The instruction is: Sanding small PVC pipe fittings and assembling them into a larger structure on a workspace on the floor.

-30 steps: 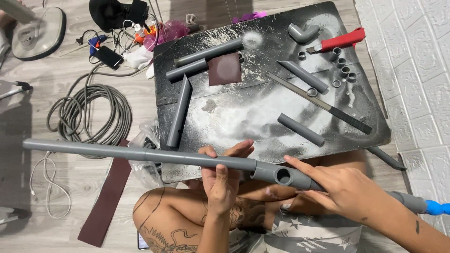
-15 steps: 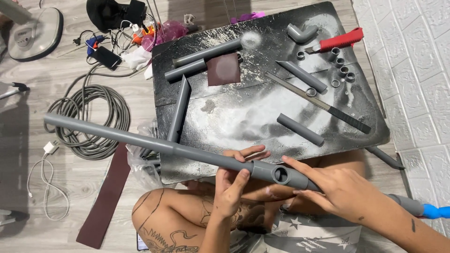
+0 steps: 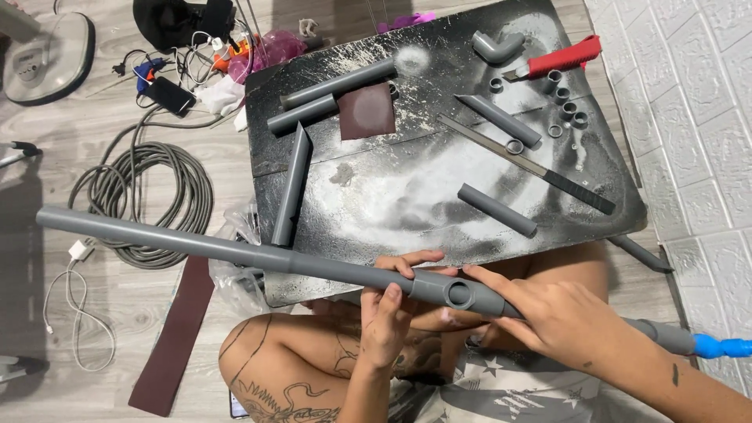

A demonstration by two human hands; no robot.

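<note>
In the head view we hold a long grey pipe assembly [image 3: 235,249] across our lap, its long axis running from about nine o'clock, slightly high, down toward four o'clock, where it ends in a blue tip [image 3: 724,345]. Near the middle sits a grey tee fitting [image 3: 458,294] with its round opening facing up at us.

Our left hand [image 3: 388,313] comes up from six o'clock and wraps the pipe just at the nine o'clock side of the tee, fingers curled over the top and pressed against it. Our right hand [image 3: 560,317] lies along the pipe at the three o'clock side of the tee, fingers closed round it, index finger stretched toward the fitting. Both hands flank the tee closely; the left is a touch nearer to the opening.

At twelve o'clock of the hands lies a dusty black board [image 3: 407,180] carrying short pipe offcuts [image 3: 497,210], a brown sandpaper square [image 3: 366,110], a flat file [image 3: 540,166], small cut rings [image 3: 565,110], an elbow fitting [image 3: 497,47] and a red-handled tool [image 3: 560,59]. On the wood-look floor at ten o'clock sits a coiled grey cable [image 3: 145,200]; white textured panels [image 3: 697,117] close off the two o'clock side.
</note>
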